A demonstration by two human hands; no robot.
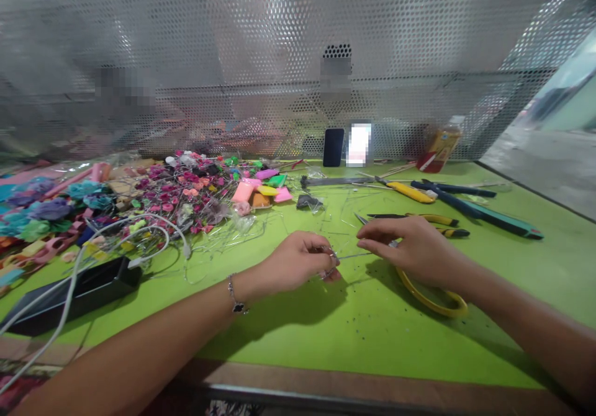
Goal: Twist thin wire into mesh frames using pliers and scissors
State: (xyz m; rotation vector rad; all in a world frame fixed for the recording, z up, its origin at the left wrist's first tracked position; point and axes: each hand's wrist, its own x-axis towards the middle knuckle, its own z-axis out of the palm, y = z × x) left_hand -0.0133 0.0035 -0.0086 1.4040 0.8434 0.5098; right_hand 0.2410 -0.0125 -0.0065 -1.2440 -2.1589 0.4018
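Note:
My left hand (310, 257) is closed in a pinch on a small shiny piece that looks like clear wrap; the fingers hide most of it. A thin grey wire stem (351, 256) runs from it across to my right hand (412, 248). The right fingers are curled around the stem's other end, with a small whitish bit showing between them. Under the right hand lies a pair of scissors with a yellow looped handle (435, 304), its blade tip pointing up and left. Both hands are just above the green tabletop (298, 335).
Wire-stemmed flower pieces (181, 192) and coloured clay packs (261, 194) heap at the left. A black tray (74, 292) and white cable (69, 298) sit nearer. Pliers (437, 220), a yellow cutter (410, 191), a teal-handled tool (505, 219), a bottle (440, 146) and phones (333, 148) stand beyond.

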